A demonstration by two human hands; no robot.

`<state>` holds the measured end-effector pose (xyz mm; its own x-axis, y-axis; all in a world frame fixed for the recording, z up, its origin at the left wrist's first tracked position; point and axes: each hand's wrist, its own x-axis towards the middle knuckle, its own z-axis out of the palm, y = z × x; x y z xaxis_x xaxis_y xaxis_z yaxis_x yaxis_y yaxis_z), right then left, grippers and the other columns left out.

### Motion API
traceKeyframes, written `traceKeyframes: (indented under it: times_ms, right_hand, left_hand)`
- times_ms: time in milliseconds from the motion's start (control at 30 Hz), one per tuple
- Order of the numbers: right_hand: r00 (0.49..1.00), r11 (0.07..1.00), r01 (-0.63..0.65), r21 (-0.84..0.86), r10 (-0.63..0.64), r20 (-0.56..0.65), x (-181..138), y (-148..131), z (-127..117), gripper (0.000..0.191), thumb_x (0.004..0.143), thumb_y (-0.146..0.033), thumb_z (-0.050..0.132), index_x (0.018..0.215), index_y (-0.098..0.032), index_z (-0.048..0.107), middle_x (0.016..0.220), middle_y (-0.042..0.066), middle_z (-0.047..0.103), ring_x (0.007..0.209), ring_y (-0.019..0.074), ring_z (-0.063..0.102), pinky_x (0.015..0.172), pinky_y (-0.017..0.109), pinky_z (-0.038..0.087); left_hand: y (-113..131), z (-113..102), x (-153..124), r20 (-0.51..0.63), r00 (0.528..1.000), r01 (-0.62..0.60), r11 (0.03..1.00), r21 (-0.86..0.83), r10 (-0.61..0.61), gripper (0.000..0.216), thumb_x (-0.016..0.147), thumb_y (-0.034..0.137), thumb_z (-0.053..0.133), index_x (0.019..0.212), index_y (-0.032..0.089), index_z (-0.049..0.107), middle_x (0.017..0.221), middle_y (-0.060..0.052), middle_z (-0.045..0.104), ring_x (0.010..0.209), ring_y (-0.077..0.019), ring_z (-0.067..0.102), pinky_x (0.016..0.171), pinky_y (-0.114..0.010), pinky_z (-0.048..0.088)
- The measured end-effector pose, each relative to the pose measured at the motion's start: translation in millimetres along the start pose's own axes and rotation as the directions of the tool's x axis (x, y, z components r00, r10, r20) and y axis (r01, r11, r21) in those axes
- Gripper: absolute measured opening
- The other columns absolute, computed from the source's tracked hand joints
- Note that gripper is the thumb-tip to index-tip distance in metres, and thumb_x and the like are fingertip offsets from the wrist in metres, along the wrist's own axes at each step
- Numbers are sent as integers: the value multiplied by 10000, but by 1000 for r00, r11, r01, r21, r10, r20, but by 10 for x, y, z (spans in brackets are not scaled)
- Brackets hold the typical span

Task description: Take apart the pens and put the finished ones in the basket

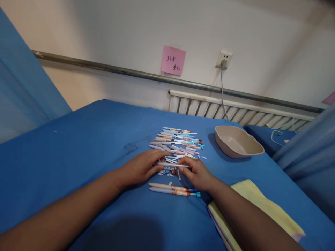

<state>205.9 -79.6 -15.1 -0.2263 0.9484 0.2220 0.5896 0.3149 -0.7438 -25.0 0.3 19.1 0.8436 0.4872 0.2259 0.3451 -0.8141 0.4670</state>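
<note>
My left hand (148, 165) pinches one end of a slim, pale pen (171, 164). At its other end, the thumb and fingers of my right hand (196, 170) are closed on the thin part; whether that is a separate refill I cannot tell. Under the pen lie small loose pen parts (163, 172), white, blue and brown. Just behind my fingers are white refills (175, 158) and rows of pen barrels (163, 139). Nearer to me, an orange-toned pen (167, 186) and a grey-blue pen (164, 190) with a teal end lie side by side.
A beige basin (232, 151) stands at the right rear. A folded yellow cloth (258, 202) lies beneath my right forearm. Blue cloth (78, 146) covers the table. Behind it are a radiator (201, 106), a metal rail (117, 69) and a plugged-in cable (222, 90). Blue curtains (311, 157) hang at both sides.
</note>
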Motion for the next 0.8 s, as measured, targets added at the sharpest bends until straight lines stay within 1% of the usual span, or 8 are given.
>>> traceKeyframes:
  times_ms: [133, 200, 267, 333, 467, 533, 633, 800]
  right_hand:
    - [1000, 1000, 8, -3, -8, 9, 1, 4, -6, 119, 869, -239, 504, 914, -200, 607, 799, -7, 656, 721, 131, 573, 661, 228, 409]
    - [1000, 1000, 15, -3, -15, 6, 2, 8, -7, 113, 867, -234, 505, 909, -199, 604, 795, -9, 652, 720, 129, 571, 663, 227, 407]
    - [1000, 1000, 18, -1, -18, -3, 3, 14, -8, 109, 868, -228, 501, 905, -198, 599, 797, -10, 651, 728, 129, 571, 670, 227, 407]
    - [1000, 1000, 19, 3, -19, -7, 5, 23, -8, 108, 869, -225, 497, 904, -199, 596, 799, -10, 652, 730, 130, 570, 672, 227, 407]
    - [1000, 1000, 7, -14, -7, -19, 5, 44, -5, 108, 865, -234, 503, 911, -203, 595, 792, -10, 649, 714, 132, 564, 660, 228, 402]
    - [1000, 1000, 0, -21, 0, -24, 4, 48, -2, 109, 863, -236, 504, 912, -204, 595, 780, -11, 642, 700, 132, 559, 650, 228, 398]
    - [1000, 1000, 6, -14, -6, -13, 5, 50, -6, 115, 865, -236, 497, 915, -206, 596, 787, -10, 640, 707, 132, 559, 654, 228, 400]
    - [999, 999, -32, -32, 32, -13, 12, 105, -76, 115, 860, -242, 499, 918, -205, 591, 707, -27, 624, 627, 118, 545, 582, 211, 382]
  left_hand:
    - [2, -26, 3, 90, 989, 111, 992, 64, -116, 341, 957, 346, 332, 1237, 234, 493, 946, -47, 665, 844, -193, 613, 745, -293, 448]
    - [1, -30, 5, 79, 991, 105, 992, 70, -110, 375, 933, 392, 394, 1264, 230, 464, 950, -45, 662, 834, -194, 609, 736, -288, 447]
    - [-6, -22, 6, 32, 998, 47, 997, 54, -48, 464, 878, 417, 505, 1293, 225, 428, 1042, -58, 638, 891, -198, 591, 772, -288, 444]
    - [-19, -15, 5, 2, 1000, 7, 999, 50, -7, 464, 875, 397, 514, 1294, 217, 429, 1083, -69, 621, 926, -197, 577, 799, -290, 438]
    - [-37, -33, 5, 31, 993, 108, 989, 98, -111, 355, 954, 356, 335, 1248, 231, 489, 982, -50, 660, 856, -188, 606, 762, -294, 442]
    - [-33, -44, 5, 43, 989, 138, 986, 98, -142, 369, 938, 389, 375, 1257, 235, 478, 968, -40, 664, 841, -191, 610, 747, -291, 444]
    - [-23, -44, 2, 53, 995, 80, 995, 54, -83, 416, 873, 400, 510, 1249, 225, 479, 1045, -47, 647, 909, -199, 594, 776, -284, 439]
    - [-35, -102, -2, 130, 991, 33, 996, 82, -43, 271, 929, 339, 406, 1091, 220, 587, 979, -47, 655, 879, -190, 596, 753, -269, 429]
